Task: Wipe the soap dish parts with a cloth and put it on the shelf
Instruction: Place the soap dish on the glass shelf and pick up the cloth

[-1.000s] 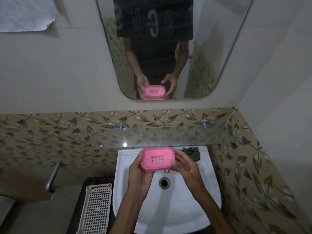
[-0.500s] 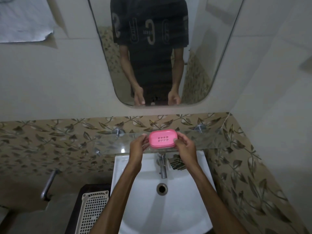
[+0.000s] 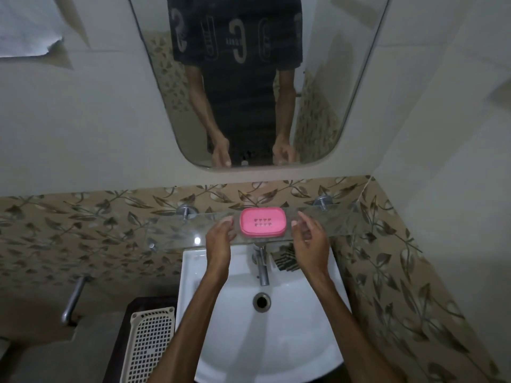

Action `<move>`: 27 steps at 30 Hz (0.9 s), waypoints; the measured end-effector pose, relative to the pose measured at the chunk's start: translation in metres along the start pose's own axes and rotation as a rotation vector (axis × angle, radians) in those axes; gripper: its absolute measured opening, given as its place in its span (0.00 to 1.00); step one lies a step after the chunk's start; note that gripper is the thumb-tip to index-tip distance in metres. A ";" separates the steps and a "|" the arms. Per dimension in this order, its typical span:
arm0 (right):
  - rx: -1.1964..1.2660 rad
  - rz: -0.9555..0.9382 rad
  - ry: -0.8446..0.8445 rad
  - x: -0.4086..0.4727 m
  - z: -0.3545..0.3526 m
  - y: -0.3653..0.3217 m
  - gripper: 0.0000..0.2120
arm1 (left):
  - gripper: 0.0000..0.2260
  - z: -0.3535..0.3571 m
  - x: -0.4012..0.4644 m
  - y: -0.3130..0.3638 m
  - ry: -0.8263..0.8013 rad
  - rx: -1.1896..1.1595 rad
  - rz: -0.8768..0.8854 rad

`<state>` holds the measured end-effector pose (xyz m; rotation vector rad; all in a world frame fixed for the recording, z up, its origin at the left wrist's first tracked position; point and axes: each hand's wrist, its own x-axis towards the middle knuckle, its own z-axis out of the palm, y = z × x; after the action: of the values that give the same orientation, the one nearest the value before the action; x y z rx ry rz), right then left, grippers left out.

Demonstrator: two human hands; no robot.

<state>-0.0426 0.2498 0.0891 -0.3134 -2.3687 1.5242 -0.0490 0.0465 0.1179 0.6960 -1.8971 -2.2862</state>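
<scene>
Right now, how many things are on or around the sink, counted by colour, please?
Pink: 1, the soap dish on the glass shelf
Dark checked: 1, the cloth on the sink rim
Cream: 1, the basket left of the sink
Total: 3

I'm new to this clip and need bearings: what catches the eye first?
The pink soap dish sits on the glass shelf above the white sink. The left hand and right hand flank it, open. A mirror above reflects the person.
</scene>
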 end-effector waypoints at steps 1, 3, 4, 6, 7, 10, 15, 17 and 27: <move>0.052 0.020 0.112 -0.011 -0.005 0.006 0.13 | 0.11 -0.003 -0.004 -0.002 0.042 0.001 0.022; 0.105 0.142 0.298 -0.033 -0.013 0.032 0.09 | 0.10 -0.010 -0.018 -0.009 0.105 -0.011 0.078; 0.084 0.247 0.330 -0.041 -0.016 0.047 0.09 | 0.10 -0.015 -0.027 -0.014 0.127 -0.024 0.091; -0.013 0.495 0.253 -0.049 -0.018 0.077 0.09 | 0.12 -0.023 -0.044 -0.026 0.159 -0.042 0.061; -0.066 0.589 0.191 -0.048 -0.017 0.088 0.10 | 0.13 -0.026 -0.052 -0.035 0.166 -0.032 0.034; -0.277 0.548 0.051 -0.031 -0.013 0.094 0.15 | 0.13 -0.038 -0.075 -0.060 0.176 0.016 -0.045; -0.862 0.161 -0.358 0.009 0.003 0.092 0.27 | 0.11 -0.058 -0.097 -0.086 0.208 0.067 -0.111; -1.009 0.088 -0.437 0.018 0.008 0.096 0.24 | 0.12 -0.065 -0.101 -0.090 0.210 0.082 -0.120; -0.128 0.400 -0.044 0.042 0.003 0.112 0.12 | 0.12 -0.078 -0.102 -0.102 0.178 0.085 -0.156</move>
<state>-0.0806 0.3071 -0.0085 -0.8350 -2.5549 1.5516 0.0944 0.0341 0.0405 1.0558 -1.9278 -2.1544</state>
